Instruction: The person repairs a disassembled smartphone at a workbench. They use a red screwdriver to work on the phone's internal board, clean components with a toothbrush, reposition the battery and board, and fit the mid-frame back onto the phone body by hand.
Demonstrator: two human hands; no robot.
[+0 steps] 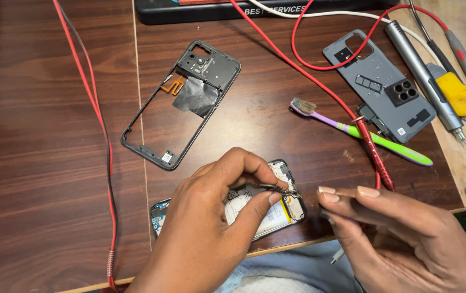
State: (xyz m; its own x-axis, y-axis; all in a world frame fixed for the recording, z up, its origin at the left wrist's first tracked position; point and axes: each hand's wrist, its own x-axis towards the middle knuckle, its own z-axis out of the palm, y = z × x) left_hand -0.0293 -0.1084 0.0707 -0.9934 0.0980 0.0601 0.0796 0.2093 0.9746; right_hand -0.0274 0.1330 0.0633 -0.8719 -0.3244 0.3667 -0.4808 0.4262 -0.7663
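While a black case with white lettering [254,10] sits at twelve o'clock, left hand [211,228] pinches tweezers [282,190] over the opened phone [260,209] at six; right hand [401,239] fingers pressed together, narrow.

Dark wood-grain table [37,163]; grey back cover [379,81]; purple-and-green toothbrush [363,132]; red wires [298,62]; black frame [181,103].
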